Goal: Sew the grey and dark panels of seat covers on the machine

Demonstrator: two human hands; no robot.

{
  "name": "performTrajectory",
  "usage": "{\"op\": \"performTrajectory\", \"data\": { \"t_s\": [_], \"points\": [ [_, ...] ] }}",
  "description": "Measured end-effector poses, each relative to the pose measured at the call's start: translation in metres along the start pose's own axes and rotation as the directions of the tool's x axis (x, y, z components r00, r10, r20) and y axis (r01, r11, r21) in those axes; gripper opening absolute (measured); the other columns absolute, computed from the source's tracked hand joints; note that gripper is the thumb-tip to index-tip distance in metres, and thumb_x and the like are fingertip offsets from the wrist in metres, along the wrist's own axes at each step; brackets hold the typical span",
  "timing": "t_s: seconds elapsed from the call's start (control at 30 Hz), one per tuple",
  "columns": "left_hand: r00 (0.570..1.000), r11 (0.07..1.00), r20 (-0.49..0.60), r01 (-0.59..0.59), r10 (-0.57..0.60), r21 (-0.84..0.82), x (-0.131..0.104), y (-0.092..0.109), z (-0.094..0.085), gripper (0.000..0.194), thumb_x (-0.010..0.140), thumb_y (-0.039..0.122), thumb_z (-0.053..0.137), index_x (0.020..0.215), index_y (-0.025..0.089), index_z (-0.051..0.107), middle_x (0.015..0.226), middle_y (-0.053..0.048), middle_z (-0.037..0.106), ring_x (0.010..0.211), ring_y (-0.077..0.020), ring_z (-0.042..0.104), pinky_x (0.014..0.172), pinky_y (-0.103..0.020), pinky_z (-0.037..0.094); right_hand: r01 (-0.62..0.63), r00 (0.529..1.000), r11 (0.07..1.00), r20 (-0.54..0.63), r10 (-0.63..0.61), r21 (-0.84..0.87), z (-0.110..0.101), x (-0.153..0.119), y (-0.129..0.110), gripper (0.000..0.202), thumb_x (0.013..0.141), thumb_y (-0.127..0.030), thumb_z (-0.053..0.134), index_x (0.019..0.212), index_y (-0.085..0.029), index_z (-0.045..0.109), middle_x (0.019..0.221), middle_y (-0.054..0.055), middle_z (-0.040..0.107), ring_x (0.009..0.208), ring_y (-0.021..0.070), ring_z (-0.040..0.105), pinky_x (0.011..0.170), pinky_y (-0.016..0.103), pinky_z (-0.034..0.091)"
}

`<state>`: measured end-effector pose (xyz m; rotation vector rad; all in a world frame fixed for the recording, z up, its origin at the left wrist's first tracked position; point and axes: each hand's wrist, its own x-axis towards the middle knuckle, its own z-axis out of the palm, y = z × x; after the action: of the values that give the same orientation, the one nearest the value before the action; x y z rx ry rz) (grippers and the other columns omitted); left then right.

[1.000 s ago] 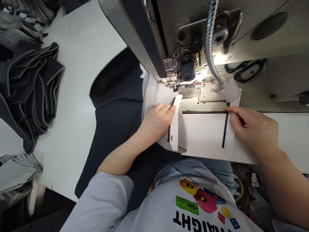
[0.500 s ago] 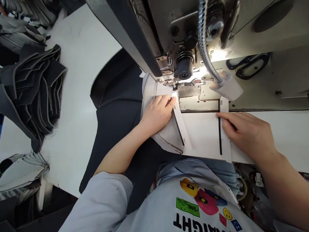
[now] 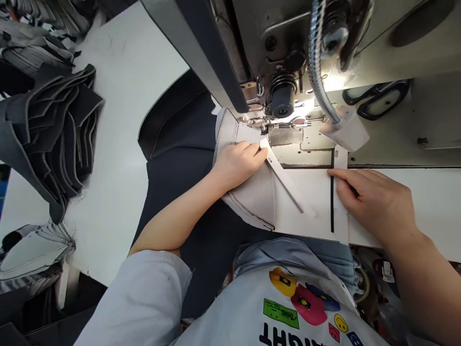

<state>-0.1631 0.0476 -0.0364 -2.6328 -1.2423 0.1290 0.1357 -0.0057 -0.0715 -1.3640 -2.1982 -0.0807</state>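
My left hand [image 3: 239, 166] lies on a light grey mesh fabric piece [image 3: 257, 204] with a stitched curved edge. Its thumb and fingertips close on the upper end of a white strip with a dark edge [image 3: 284, 178], which slants down to the right. Dark navy fabric [image 3: 180, 187] spreads beneath and left of the mesh. The sewing machine's presser foot [image 3: 264, 129] is just above the left fingertips, at the mesh edge. On the right, my right hand [image 3: 374, 199] pinches a second white strip with a black band [image 3: 340, 218], index fingertip on the band; its curled fingers are partly hidden.
A jointed lamp with a white head [image 3: 345, 129] hangs over the machine bed. Black-handled scissors [image 3: 383, 98] rest behind it. Stacked dark fabric pieces [image 3: 54, 125] and lighter bundles [image 3: 32, 259] sit along the left of the white table [image 3: 111, 96].
The strip at my left hand has swung away from the mesh edge, its lower end moving right. My right hand and its strip stay at the same place on the table. The view has shifted slightly.
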Motion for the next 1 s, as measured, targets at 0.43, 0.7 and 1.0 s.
{"op": "performTrajectory", "data": {
  "t_s": [0.43,0.7,1.0],
  "points": [
    [0.999,0.996,-0.051,0.004,-0.009,-0.085,0.011,-0.009,0.014,0.034,0.099,0.009,0.036,0.096,0.018,0.069,0.079,-0.006,0.062,0.075,-0.0181,0.055,0.058,-0.030,0.033,-0.003,0.999,1.000,0.032,0.003,-0.010,0.000,0.000,0.000,0.029,0.094,-0.015,0.050,0.094,-0.021,0.078,0.075,-0.002,0.077,0.073,0.0127,0.072,0.058,0.023,0.042],
    [0.992,0.985,-0.114,0.040,-0.060,-0.170,0.003,-0.017,0.026,0.035,0.100,0.014,0.037,0.107,0.018,0.070,0.089,-0.006,0.067,0.083,-0.0178,0.058,0.074,-0.030,0.046,-0.015,0.999,1.000,0.037,0.015,-0.018,-0.001,0.000,-0.001,0.028,0.094,-0.015,0.051,0.096,-0.021,0.079,0.076,-0.002,0.077,0.075,0.0132,0.071,0.058,0.024,0.042],
    [0.990,0.947,-0.034,0.121,-0.137,-0.297,0.006,-0.015,0.025,0.039,0.098,0.011,0.034,0.112,0.019,0.069,0.094,-0.005,0.060,0.092,-0.0191,0.051,0.083,-0.031,0.045,0.028,0.999,1.000,-0.020,-0.028,-0.005,0.002,-0.001,0.000,0.026,0.093,-0.012,0.053,0.096,-0.017,0.078,0.071,-0.002,0.073,0.070,0.0157,0.069,0.053,0.026,0.042]
  ]
}}
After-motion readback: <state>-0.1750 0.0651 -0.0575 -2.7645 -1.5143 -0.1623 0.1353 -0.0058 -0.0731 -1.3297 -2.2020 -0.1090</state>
